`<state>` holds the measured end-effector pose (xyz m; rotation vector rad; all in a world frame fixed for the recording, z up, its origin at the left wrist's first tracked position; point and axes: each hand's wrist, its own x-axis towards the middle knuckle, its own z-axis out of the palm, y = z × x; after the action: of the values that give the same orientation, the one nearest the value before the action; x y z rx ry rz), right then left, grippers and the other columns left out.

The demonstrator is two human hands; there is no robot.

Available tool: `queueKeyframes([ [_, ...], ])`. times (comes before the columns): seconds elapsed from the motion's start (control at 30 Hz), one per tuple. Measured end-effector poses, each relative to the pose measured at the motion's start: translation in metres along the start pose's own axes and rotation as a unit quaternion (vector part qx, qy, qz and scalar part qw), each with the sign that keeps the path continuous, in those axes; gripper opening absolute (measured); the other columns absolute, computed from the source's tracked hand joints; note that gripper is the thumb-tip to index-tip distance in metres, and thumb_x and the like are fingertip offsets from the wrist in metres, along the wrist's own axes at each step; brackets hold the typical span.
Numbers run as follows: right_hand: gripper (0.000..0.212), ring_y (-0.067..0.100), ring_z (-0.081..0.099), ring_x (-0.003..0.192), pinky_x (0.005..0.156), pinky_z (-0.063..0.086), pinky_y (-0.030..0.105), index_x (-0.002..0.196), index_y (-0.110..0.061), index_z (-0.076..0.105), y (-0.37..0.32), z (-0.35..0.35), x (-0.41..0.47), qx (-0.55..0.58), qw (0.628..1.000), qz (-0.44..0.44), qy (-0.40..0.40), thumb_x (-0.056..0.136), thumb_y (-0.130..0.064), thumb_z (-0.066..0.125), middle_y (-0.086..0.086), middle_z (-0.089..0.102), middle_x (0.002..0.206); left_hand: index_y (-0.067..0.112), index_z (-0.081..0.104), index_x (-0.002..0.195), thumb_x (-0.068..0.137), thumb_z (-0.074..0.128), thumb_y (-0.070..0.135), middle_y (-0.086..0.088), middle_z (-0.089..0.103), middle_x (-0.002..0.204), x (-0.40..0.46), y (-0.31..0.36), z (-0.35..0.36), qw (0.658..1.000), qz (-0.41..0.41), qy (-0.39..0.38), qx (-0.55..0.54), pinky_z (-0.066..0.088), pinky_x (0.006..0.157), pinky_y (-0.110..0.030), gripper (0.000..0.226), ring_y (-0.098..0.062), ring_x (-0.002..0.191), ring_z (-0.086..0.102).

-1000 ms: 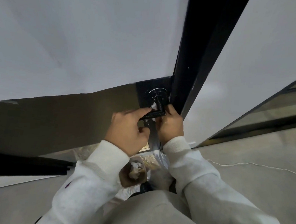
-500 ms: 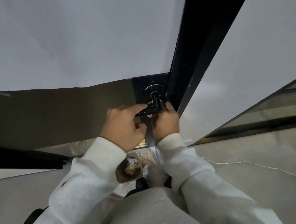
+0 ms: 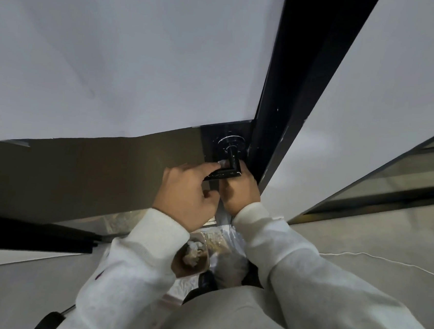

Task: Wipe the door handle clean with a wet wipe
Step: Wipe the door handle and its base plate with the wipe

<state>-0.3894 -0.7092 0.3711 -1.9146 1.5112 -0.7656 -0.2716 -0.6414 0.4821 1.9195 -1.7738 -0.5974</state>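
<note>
Black lever door handle (image 3: 225,173), white wet wipe (image 3: 223,162) pressed against it.

Both arms wear pale grey-white sweatshirt sleeves (image 3: 294,255) with ribbed cuffs (image 3: 161,227) behind each grip; the left sleeve bears a small dark mark (image 3: 99,275). Light grey trousers (image 3: 227,317) below.

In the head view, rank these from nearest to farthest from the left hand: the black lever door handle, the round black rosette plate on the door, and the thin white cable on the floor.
From the left hand:
1. Black lever door handle, touching the fingertips, just right of the hand.
2. Round black rosette plate, on the door above the handle.
3. Thin white cable, on the grey floor far right, beyond the right sleeve.
</note>
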Motion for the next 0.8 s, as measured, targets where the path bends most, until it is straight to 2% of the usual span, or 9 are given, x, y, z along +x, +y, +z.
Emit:
queueKeyframes([
  [0.07, 0.033, 0.040, 0.064, 0.099, 0.078, 0.056, 0.049, 0.125, -0.013, 0.060, -0.006, 0.002, -0.002, -0.025, 1.000, -0.004, 0.000, 0.093, -0.011, 0.053, 0.014, 0.060, 0.123, 0.031, 0.067, 0.122, 0.070, 0.053, 0.023, 0.006, 0.074, 0.087, 0.000, -0.001, 0.001, 1.000, -0.001, 0.004, -0.004, 0.053, 0.091, -0.047, 0.055, -0.017, 0.057, 0.049],
  [0.17, 0.029, 0.040, 0.064, 0.099, 0.078, 0.057, 0.049, 0.113, -0.005, 0.069, -0.002, 0.005, -0.005, -0.070, 0.996, -0.057, 0.002, 0.084, -0.002, 0.064, 0.019, 0.064, 0.117, 0.031, 0.067, 0.122, 0.069, 0.055, 0.023, 0.001, 0.075, 0.107, -0.001, -0.002, 0.002, 1.000, 0.004, 0.015, -0.005, 0.051, 0.095, -0.048, 0.055, -0.023, 0.076, 0.066],
  [0.27, 0.029, 0.036, 0.065, 0.096, 0.077, 0.057, 0.043, 0.116, -0.012, 0.068, 0.006, 0.008, -0.006, -0.086, 0.995, -0.052, 0.009, 0.087, -0.010, 0.063, 0.014, 0.061, 0.118, 0.035, 0.065, 0.123, 0.069, 0.054, 0.024, 0.005, 0.074, 0.109, -0.001, -0.001, 0.004, 1.000, 0.003, 0.019, -0.003, 0.049, 0.097, -0.048, 0.056, -0.022, 0.095, 0.067],
  [0.37, 0.041, 0.020, 0.063, 0.086, 0.073, 0.047, 0.018, 0.112, -0.015, 0.069, 0.006, 0.004, -0.009, -0.079, 0.996, -0.011, 0.051, 0.095, -0.043, 0.044, 0.003, 0.062, 0.109, 0.037, 0.062, 0.121, 0.069, 0.055, 0.024, 0.006, 0.075, 0.101, -0.002, -0.002, 0.005, 1.000, 0.014, 0.026, 0.002, 0.050, 0.094, -0.049, 0.055, -0.022, 0.090, 0.067],
  [0.4, 0.042, 0.019, 0.064, 0.082, 0.071, 0.045, 0.016, 0.108, -0.013, 0.072, 0.009, 0.002, -0.008, -0.069, 0.995, -0.009, 0.070, 0.093, -0.042, 0.046, 0.005, 0.066, 0.104, 0.036, 0.063, 0.120, 0.069, 0.056, 0.023, 0.004, 0.075, 0.100, -0.002, -0.003, 0.005, 0.999, 0.016, 0.028, 0.000, 0.050, 0.094, -0.050, 0.053, -0.023, 0.088, 0.067],
  [0.47, 0.024, 0.027, 0.067, 0.077, 0.069, 0.046, 0.023, 0.101, -0.008, 0.076, 0.013, -0.002, -0.007, -0.068, 0.993, -0.014, 0.094, 0.086, -0.018, 0.060, 0.011, 0.070, 0.095, 0.032, 0.066, 0.120, 0.070, 0.055, 0.025, 0.001, 0.075, 0.104, -0.002, -0.003, 0.005, 0.999, 0.017, 0.027, 0.004, 0.049, 0.096, -0.050, 0.052, -0.025, 0.089, 0.067],
  [0.53, 0.023, 0.034, 0.067, 0.073, 0.067, 0.045, 0.026, 0.101, -0.005, 0.076, 0.018, -0.002, -0.005, -0.063, 0.988, 0.010, 0.137, 0.081, -0.001, 0.067, 0.014, 0.072, 0.087, 0.029, 0.067, 0.122, 0.070, 0.053, 0.026, -0.001, 0.075, 0.107, -0.001, -0.004, 0.006, 0.999, 0.020, 0.026, 0.010, 0.049, 0.096, -0.049, 0.054, -0.026, 0.094, 0.068],
  [0.7, 0.028, 0.033, 0.069, 0.083, 0.072, 0.034, 0.011, 0.108, -0.008, 0.075, 0.013, 0.012, -0.007, -0.009, 0.982, 0.077, 0.170, 0.083, -0.002, 0.062, 0.014, 0.074, 0.093, 0.028, 0.066, 0.124, 0.069, 0.053, 0.029, 0.001, 0.075, 0.112, 0.001, -0.004, 0.007, 0.999, 0.022, 0.026, 0.028, 0.047, 0.099, -0.049, 0.057, -0.025, 0.103, 0.067],
  [0.8, 0.032, 0.033, 0.070, 0.090, 0.073, 0.037, 0.011, 0.113, -0.008, 0.073, 0.009, 0.016, -0.003, 0.028, 0.976, 0.118, 0.179, 0.085, -0.002, 0.058, 0.015, 0.074, 0.100, 0.029, 0.066, 0.124, 0.068, 0.053, 0.029, 0.000, 0.075, 0.109, 0.002, -0.004, 0.007, 0.999, 0.022, 0.025, 0.030, 0.047, 0.098, -0.048, 0.057, -0.026, 0.099, 0.068],
])
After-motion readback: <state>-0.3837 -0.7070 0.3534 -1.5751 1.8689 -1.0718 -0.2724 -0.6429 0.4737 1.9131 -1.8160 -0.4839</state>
